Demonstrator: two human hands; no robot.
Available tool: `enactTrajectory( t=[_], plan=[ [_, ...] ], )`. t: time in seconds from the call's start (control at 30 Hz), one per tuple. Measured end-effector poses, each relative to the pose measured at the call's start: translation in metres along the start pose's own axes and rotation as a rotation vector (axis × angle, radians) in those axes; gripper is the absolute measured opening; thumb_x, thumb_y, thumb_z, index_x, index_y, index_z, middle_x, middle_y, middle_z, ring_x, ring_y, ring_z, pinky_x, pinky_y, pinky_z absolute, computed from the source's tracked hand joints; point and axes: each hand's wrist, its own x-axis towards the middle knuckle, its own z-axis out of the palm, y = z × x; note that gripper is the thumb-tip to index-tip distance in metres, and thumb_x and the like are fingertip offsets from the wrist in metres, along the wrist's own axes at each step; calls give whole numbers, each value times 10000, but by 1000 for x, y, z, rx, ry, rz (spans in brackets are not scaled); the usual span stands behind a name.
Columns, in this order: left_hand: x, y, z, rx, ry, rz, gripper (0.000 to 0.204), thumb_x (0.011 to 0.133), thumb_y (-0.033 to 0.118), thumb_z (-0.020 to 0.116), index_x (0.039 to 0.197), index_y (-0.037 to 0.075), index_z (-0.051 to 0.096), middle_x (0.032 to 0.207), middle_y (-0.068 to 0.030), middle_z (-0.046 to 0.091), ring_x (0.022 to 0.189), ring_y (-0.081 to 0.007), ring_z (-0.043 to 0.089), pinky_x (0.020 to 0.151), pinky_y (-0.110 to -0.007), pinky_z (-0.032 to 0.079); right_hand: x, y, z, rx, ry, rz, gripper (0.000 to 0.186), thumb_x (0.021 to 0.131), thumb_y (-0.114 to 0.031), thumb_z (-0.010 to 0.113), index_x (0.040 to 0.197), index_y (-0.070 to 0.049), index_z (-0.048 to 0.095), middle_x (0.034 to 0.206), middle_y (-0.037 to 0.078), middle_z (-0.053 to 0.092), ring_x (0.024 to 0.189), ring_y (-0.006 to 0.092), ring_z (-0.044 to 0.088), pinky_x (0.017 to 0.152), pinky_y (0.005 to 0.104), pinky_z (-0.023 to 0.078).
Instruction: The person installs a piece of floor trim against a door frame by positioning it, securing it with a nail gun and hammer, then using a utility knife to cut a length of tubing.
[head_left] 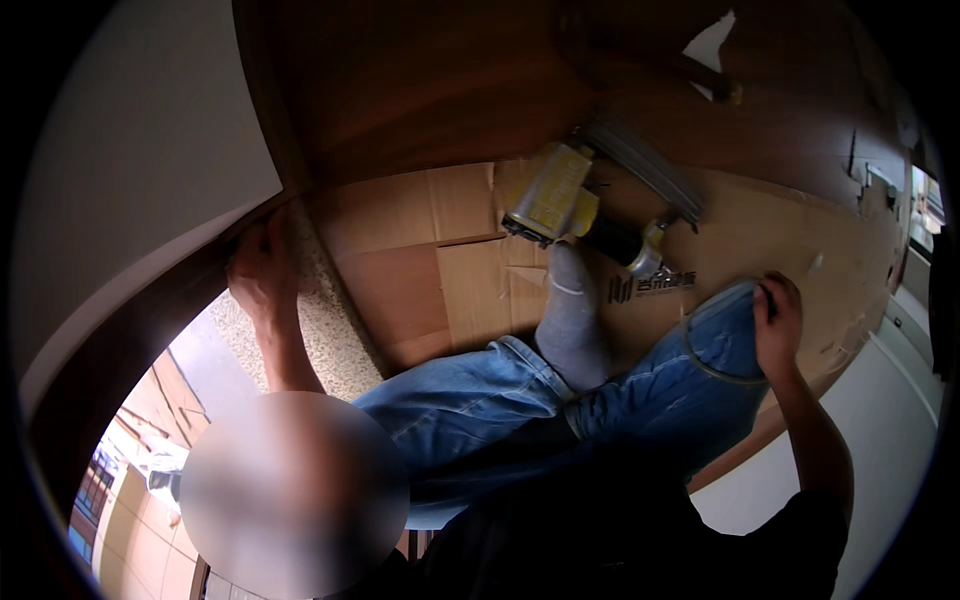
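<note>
1. Here, the left hand point(265, 270) is up against a dark wooden frame point(215, 265), at the spot where the frame meets a speckled stone strip point(330, 315). Its fingers are bent and their tips sink into shadow, so I cannot tell whether they grip the edge or only press on it.
2. The right hand point(778, 325) lies on the side of the person's bent knee, touching the blue jeans point(725, 325). The fingers are curled; whether they close on anything there cannot be made out.
3. A thin hose-like line point(695, 350) curves across the same knee, passing near the right hand.
4. A yellow nail gun point(560, 190) with a black grip lies between the two hands, well apart from both. Its long grey magazine point(645, 165) slants away toward the upper right.
5. A foot in a grey sock point(575, 320) has its toes just beside the gun; whether they touch is unclear.
6. Beneath gun and foot spreads brown cardboard point(390, 215), with dark print near the right knee.
7. Beyond the cardboard is a dark brown wooden surface point(430, 100), bearing a torn white piece point(712, 48).
8. A round blur hides the lower left area, partly covering the left forearm.
</note>
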Motion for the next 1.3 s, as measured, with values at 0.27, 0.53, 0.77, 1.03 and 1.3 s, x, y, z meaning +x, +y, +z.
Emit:
enactTrajectory(
  t=[0.27, 0.53, 0.77, 1.03, 1.3],
  plan=[
    [-14, -17, -2, -360, -51, -114, 429, 971, 510, 689, 939, 93, 785, 839, -168, 745, 741, -346, 715, 679, -457, 568, 3, 9, 4, 24, 26, -97, 265, 1026, -187, 640, 1195, 10, 698, 1227, 227, 670, 1163, 426, 604, 1025, 473, 480],
    [-6, -9, -28, -177, -3, -112, 499, 932, 609, 651, 866, 133, 784, 828, -116, 755, 773, -309, 743, 685, -455, 587, -4, 63, 26, 131, -60, -104, 339, 1080, -221, 575, 1205, 85, 645, 1235, 248, 655, 1136, 386, 618, 1029, 442, 477],
    [-10, -7, -33, -252, -248, -178, 534, 951, 650, 596, 1029, 161, 796, 959, -93, 786, 927, -280, 764, 774, -426, 586, 6, 74, 25, 105, -75, -52, 407, 1081, -267, 568, 1224, 107, 641, 1237, 269, 655, 1148, 388, 620, 1043, 438, 476],
    [-8, -10, -16, -289, -196, -129, 530, 955, 645, 592, 1007, 149, 771, 890, -116, 769, 856, -313, 760, 718, -449, 580, 12, 93, 36, 139, -7, -52, 339, 1032, -229, 558, 1148, 68, 673, 1145, 214, 682, 1069, 343, 639, 999, 421, 477],
    [-8, -6, -38, -349, -190, -140, 587, 945, 674, 590, 1050, 129, 780, 903, -124, 771, 859, -316, 760, 742, -452, 578, 16, 116, 46, 113, 25, -156, 290, 1002, -190, 574, 1089, 62, 687, 1098, 212, 693, 1037, 353, 644, 965, 431, 490]
  ],
)
